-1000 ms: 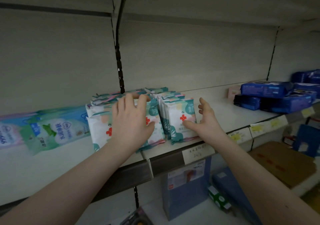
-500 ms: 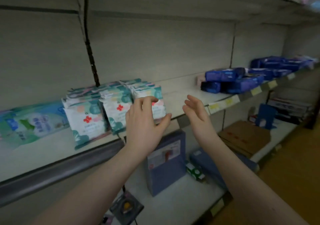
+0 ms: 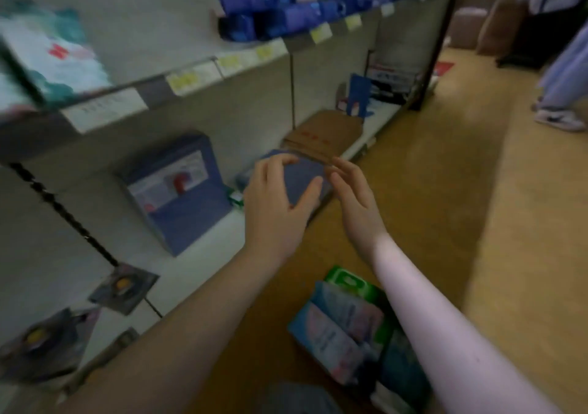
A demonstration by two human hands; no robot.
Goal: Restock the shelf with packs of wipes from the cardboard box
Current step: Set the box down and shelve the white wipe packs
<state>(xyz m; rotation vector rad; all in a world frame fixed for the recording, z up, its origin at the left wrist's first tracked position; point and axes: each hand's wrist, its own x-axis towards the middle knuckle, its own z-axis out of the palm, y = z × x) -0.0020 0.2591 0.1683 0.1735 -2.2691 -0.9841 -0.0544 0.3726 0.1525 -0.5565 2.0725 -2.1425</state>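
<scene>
The teal and white packs of wipes [image 3: 54, 57] stand on the upper shelf [image 3: 105, 108] at the far left, blurred. Both my hands hang in the air in front of the lower shelf, away from those packs. My left hand [image 3: 276, 203] holds nothing and its fingers are loosely curved. A little to its right, my right hand [image 3: 356, 197] is empty too, fingers relaxed. Low between my forearms, on the floor, more packs [image 3: 340, 331] in blue, pink and green stand together; whatever holds them is mostly hidden.
A flat blue pack [image 3: 302, 178] lies on the lower shelf behind my hands, beside a brown cardboard box [image 3: 324, 133] and an upright blue box [image 3: 178, 191]. Dark blue packs [image 3: 280, 9] fill the upper shelf further right. A person's legs [image 3: 563, 73] stand in the aisle.
Both hands have left the wipes on the upper shelf and dropped down to the right. My view has swung right and down toward the floor and aisle.
</scene>
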